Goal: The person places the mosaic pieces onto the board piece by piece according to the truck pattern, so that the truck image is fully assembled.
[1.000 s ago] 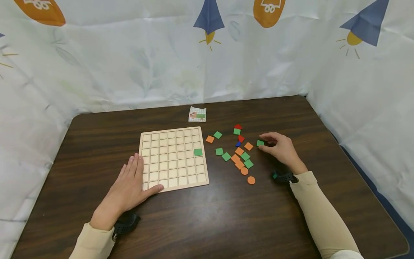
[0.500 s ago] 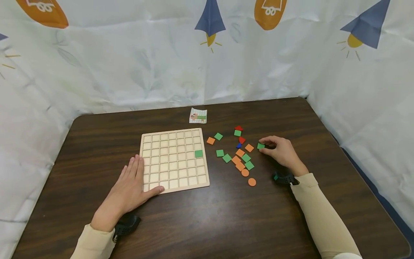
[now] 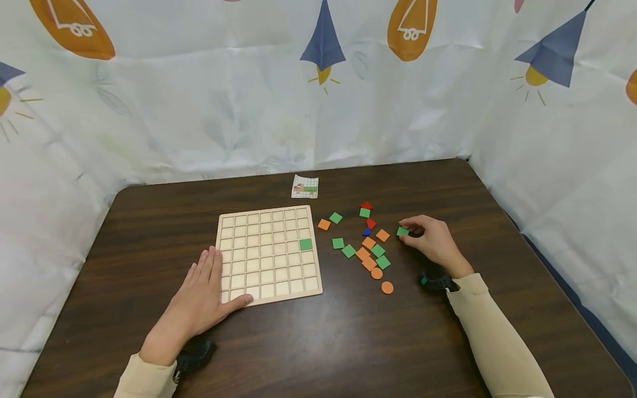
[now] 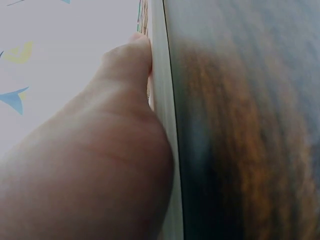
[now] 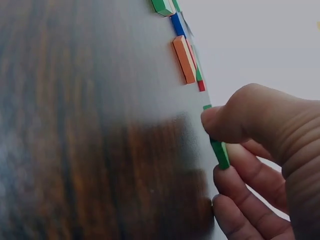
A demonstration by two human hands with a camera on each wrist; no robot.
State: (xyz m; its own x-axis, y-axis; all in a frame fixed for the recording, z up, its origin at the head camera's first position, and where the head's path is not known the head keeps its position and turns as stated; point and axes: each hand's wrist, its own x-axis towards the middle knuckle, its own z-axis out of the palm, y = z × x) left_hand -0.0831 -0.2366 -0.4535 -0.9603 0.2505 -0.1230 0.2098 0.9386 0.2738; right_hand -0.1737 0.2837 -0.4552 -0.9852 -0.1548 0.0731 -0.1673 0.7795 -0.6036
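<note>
A pale wooden grid board (image 3: 269, 254) lies on the dark table, with one green square tile (image 3: 306, 244) in a cell by its right side. My left hand (image 3: 196, 293) rests at the board's left edge, fingers straight and thumb laid over the near corner; the left wrist view shows the thumb (image 4: 125, 65) along the board's rim. My right hand (image 3: 433, 240) pinches another green square tile (image 3: 403, 231) between thumb and fingers, right of the loose pieces. In the right wrist view this held tile (image 5: 221, 154) stands tilted under the thumb.
Between board and right hand lie several loose green tiles (image 3: 338, 243), orange squares (image 3: 382, 235), orange discs (image 3: 387, 287), red pieces (image 3: 371, 224) and a blue piece (image 3: 367, 232). A small printed pattern card (image 3: 304, 187) lies behind the board. A white patterned cloth (image 3: 224, 110) hangs behind the table.
The whole scene sits slightly lower in the head view. Both hands keep their places, the left at the board and the right pinching the green tile.
</note>
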